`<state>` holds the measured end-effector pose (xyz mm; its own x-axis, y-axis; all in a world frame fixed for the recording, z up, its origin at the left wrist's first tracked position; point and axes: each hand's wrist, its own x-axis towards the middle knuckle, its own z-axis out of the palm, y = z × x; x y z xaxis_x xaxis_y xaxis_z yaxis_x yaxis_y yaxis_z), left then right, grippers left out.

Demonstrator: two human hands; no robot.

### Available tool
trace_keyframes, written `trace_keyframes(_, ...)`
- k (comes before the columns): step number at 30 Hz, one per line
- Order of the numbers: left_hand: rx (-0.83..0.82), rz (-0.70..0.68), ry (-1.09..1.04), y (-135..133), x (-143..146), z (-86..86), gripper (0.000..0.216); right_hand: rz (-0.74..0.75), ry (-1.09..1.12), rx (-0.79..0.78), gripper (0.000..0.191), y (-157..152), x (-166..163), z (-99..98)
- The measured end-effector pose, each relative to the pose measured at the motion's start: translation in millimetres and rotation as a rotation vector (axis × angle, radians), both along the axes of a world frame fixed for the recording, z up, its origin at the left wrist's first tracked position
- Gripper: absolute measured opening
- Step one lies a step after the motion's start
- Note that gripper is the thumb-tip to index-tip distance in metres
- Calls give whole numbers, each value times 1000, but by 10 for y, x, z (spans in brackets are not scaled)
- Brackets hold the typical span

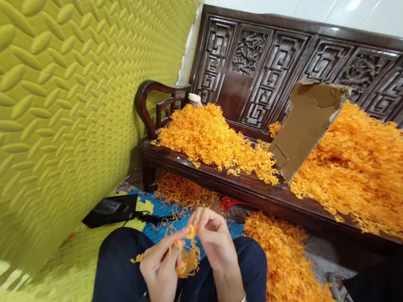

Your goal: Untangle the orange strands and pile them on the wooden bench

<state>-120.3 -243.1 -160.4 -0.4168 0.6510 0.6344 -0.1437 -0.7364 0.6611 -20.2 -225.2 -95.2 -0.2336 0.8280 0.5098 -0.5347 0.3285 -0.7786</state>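
Yellow mat wall (59, 96) hems me in on the left, well apart from my hands. Dark wooden bench (236, 94) closes off the front, a big orange heap (376, 170) and a smaller heap (204, 133) spreading to its lip. Cardboard sheet (302, 126) stands tilted between them. Black bag (110, 210) on the floor, can't tell what's inside. My left hand (162, 270) and right hand (217, 241) both pinch orange strands (188, 262) above the lap. White-lidded tub (194, 98) behind the smaller heap, contents hidden.
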Motion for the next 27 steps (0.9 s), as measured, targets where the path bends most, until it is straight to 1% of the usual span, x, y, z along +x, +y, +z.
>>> trace_keyframes(3,-112,-44,-107,3,-22,54,17,-11,-46,36,19,-29,-12,-14)
trace_keyframes(6,-152,-33,-207,1,-66,226,14,-74,-90,86,18,-80,-61,-59)
trace_keyframes(9,-165,-27,-302,17,-121,419,20,-121,-145,130,18,-120,-136,-114)
trace_keyframes(12,-185,-22,-320,49,-176,528,26,-176,-218,188,13,-145,-195,-154)
trace_keyframes(15,-198,-12,-288,87,-211,533,28,-291,-286,298,6,-169,-229,-208)
trace_keyframes(17,-204,11,-270,109,-219,503,29,-377,-313,367,6,-193,-257,-270)
trace_keyframes(22,-228,126,-193,133,-210,432,25,-555,-300,485,18,-273,-351,-453)
trace_keyframes(25,-216,153,-146,130,-198,405,23,-621,-287,548,23,-304,-375,-524)
trace_keyframes(27,-210,164,-112,131,-188,382,21,-650,-278,560,26,-313,-375,-549)
